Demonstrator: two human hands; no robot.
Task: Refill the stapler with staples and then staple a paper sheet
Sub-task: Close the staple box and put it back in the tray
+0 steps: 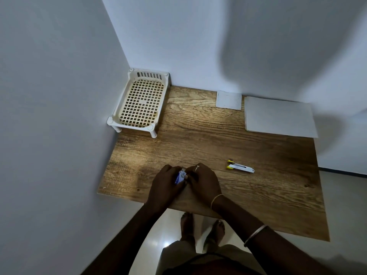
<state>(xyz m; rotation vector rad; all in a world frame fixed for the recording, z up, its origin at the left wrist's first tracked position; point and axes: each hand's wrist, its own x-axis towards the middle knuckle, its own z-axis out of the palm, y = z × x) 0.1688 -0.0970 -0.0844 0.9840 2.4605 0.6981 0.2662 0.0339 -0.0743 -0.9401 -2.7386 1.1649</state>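
Staple box (180, 176): small, blue and white, held between both hands over the near part of the table (198, 135)
Left hand (165, 181): fingers curled round the box
Right hand (202, 181): fingertips pinch the box's upper end; a ring on one finger
Stapler (240, 167): yellow and white with a metal strip, lying swung open on the wood, right of the hands and apart from them
Paper sheet (278, 118): white, flat at the far right by the wall
Basket (139, 102): cream lattice tray on short legs, far left corner
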